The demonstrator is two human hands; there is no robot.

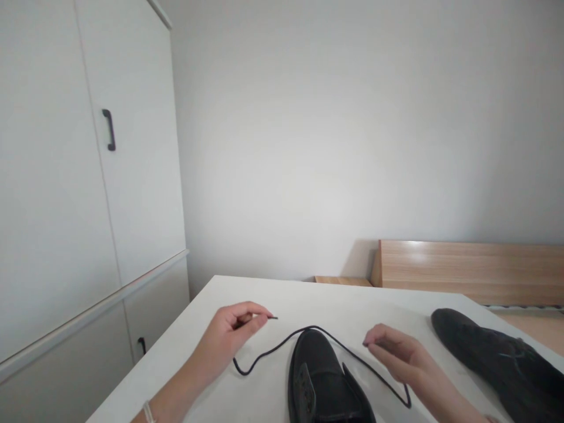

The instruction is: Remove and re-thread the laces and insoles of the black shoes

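A black shoe [319, 376] lies on the white table [282, 296], toe pointing away from me, its eyelets bare of lace. A thin black shoelace [282, 342] loops over the toe and trails to both sides. My left hand [229, 338] pinches one lace end, whose tip pokes out past the fingers. My right hand [399, 355], just right of the shoe, has its fingers curled together over the lace's other side. A second black shoe [493, 352], laced, lies at the right.
White cupboard doors with a dark handle [109, 130] stand to the left of the table. A wooden bed frame [467, 267] runs along the plain wall at the back right.
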